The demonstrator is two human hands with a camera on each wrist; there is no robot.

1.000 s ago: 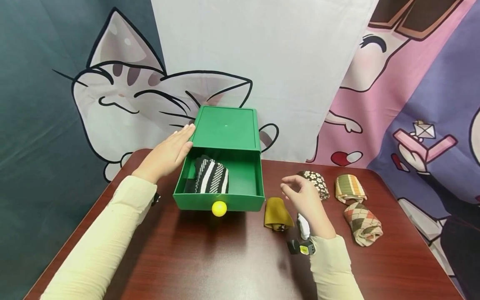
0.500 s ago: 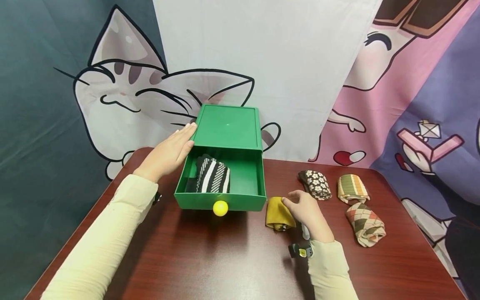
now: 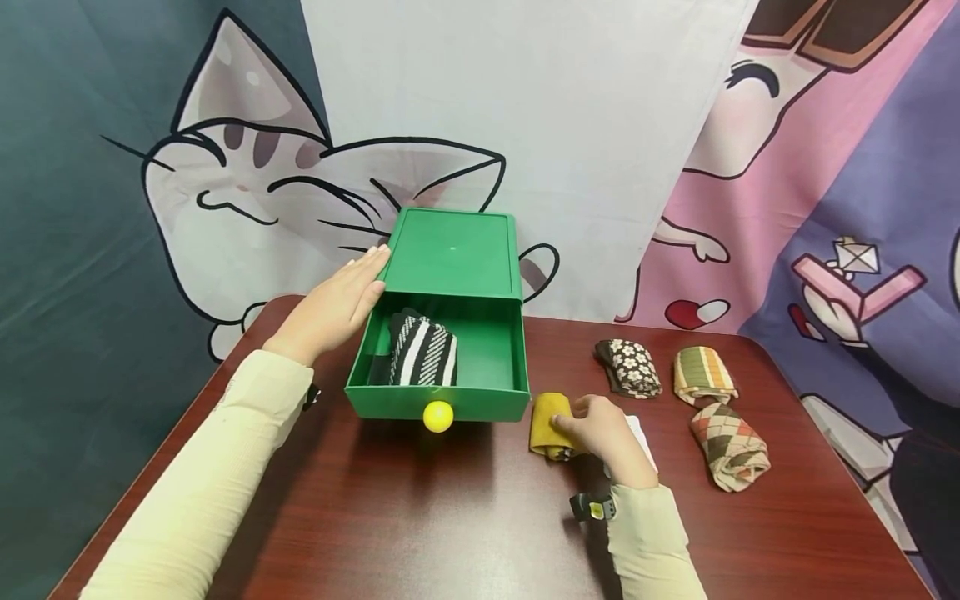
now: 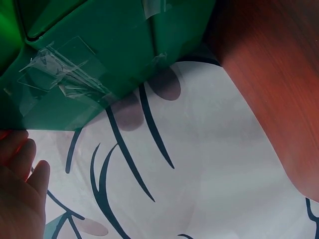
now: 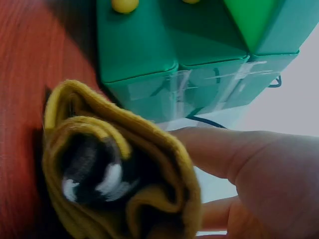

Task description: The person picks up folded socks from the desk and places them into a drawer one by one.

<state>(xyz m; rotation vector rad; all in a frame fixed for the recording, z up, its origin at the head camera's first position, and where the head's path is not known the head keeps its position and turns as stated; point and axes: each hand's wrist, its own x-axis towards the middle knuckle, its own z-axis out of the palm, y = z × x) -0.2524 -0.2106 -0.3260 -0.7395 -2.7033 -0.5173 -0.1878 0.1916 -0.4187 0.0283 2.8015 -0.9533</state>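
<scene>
My right hand (image 3: 606, 433) is at a rolled mustard sock (image 3: 549, 423) on the table, thumb and curled fingers pinching its right side. Close up in the right wrist view, the rolled sock (image 5: 119, 169) shows a black-and-white patterned core; the fingertips (image 5: 212, 149) are partly hidden behind its edge. My left hand (image 3: 330, 312) lies flat with straight fingers against the left side of a green drawer box (image 3: 453, 254). Its pulled-out drawer (image 3: 487, 354) has a yellow ball knob (image 3: 438, 417) and holds a black-and-white striped rolled sock (image 3: 426, 354) on the left.
Right of my right hand lie a floral rolled sock (image 3: 632, 368), a green-and-orange striped one (image 3: 703, 375) and an argyle one (image 3: 729, 446). A white item (image 3: 640, 437) is partly hidden behind the hand. A cartoon cloth (image 3: 585, 167) hangs behind the table (image 3: 450, 533).
My right hand has come down and left onto the mustard sock, uncovering the floral sock and part of the white item. The left hand stays against the box.
</scene>
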